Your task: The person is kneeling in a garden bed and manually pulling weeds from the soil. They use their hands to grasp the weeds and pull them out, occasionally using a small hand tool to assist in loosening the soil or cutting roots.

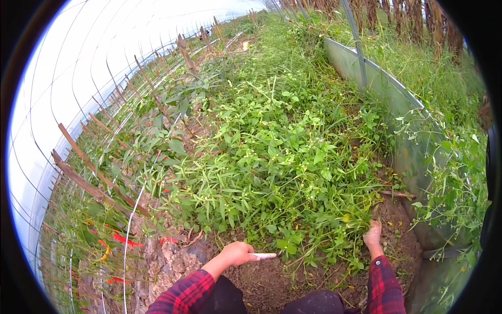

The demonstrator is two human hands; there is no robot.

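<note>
My left hand (234, 253) is closed around a short, pale, stick-like object (263, 256) that points right, just above the bare soil. What kind of object it is cannot be made out. Over on the right, my right hand (372, 233) grips a tuft of green weeds (355, 225) at the edge of the growth, near a soil patch. Leafy weeds with small white flowers (282, 157) fill the ground before me. Some blur lies over the gripped stems.
A translucent plastic sheet barrier (415, 157) curves along the right, braced by a metal post (356, 43). Wooden stakes (84, 180), white strings (131, 219) and pepper-like plants (164, 137) line the left. Red strips, perhaps peppers (125, 239), show there. Brown soil (270, 280) lies around my knees.
</note>
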